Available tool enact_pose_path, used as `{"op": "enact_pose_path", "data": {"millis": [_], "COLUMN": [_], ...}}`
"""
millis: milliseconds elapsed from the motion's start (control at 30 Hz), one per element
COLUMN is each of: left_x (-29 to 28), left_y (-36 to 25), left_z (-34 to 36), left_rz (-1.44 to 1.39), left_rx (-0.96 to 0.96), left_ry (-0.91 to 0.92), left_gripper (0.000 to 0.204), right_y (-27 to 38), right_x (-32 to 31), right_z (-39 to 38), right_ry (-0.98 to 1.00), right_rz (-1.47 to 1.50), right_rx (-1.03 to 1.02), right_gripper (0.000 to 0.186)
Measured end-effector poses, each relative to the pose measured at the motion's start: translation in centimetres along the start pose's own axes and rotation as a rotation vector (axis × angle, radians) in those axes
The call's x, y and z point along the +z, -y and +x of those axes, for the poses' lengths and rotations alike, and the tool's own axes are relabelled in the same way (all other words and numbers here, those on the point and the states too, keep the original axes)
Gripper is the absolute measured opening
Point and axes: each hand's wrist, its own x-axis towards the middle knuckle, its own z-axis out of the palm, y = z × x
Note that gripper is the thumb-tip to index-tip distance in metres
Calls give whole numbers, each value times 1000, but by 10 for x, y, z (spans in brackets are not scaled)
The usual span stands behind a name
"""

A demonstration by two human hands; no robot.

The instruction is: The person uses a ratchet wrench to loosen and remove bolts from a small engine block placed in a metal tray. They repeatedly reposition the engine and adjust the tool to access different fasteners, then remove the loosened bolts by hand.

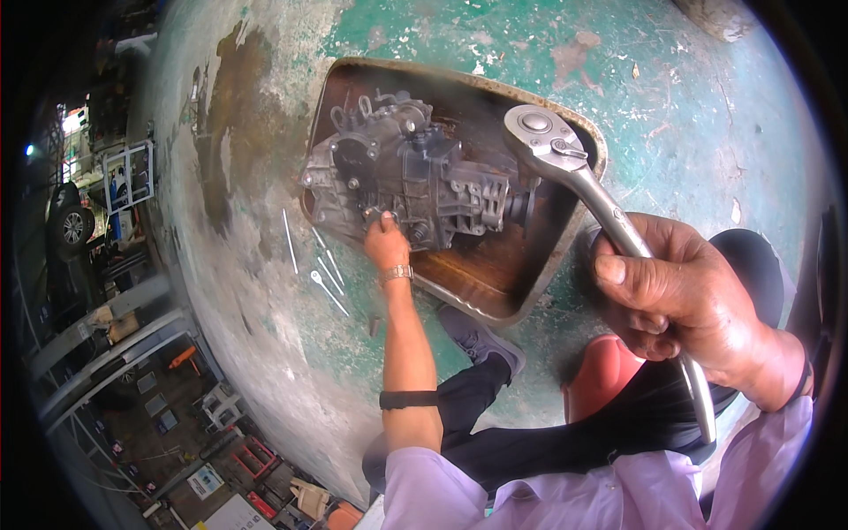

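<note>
My right hand (680,296) is raised close in front of me, wrapped round the handle of a large chrome ratchet wrench (609,212). Its round head points up and left, over the right part of a shallow rusty metal tray (530,305). In that tray lies a grey metal gearbox (415,177) with bolts and ribbed castings. My left hand (387,240) is closed at the gearbox's near lower side, thumb uppermost. Whatever its fingers grip there is hidden beneath the hand.
Left of the tray, on the worn green floor, lie a small ratchet (329,291) and several thin metal bars (290,240). A small dark cylinder (374,324) stands near my left forearm. A red stool (601,375) is by my legs. Shelving with tools (185,415) lines the far left.
</note>
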Motion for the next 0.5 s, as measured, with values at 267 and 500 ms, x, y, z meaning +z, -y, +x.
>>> {"op": "enact_pose_path", "data": {"millis": [267, 500], "left_x": [-16, -21], "left_y": [-19, -19], "left_z": [-9, -8], "left_rz": [430, 59], "left_rx": [827, 81], "left_ry": [-269, 24], "left_gripper": [21, 29], "right_y": [-1, -3], "right_x": [1, 1], "right_z": [0, -1], "right_ry": [9, 12], "right_rz": [-8, -12], "right_rx": [-1, -38], "right_gripper": [23, 27]}}
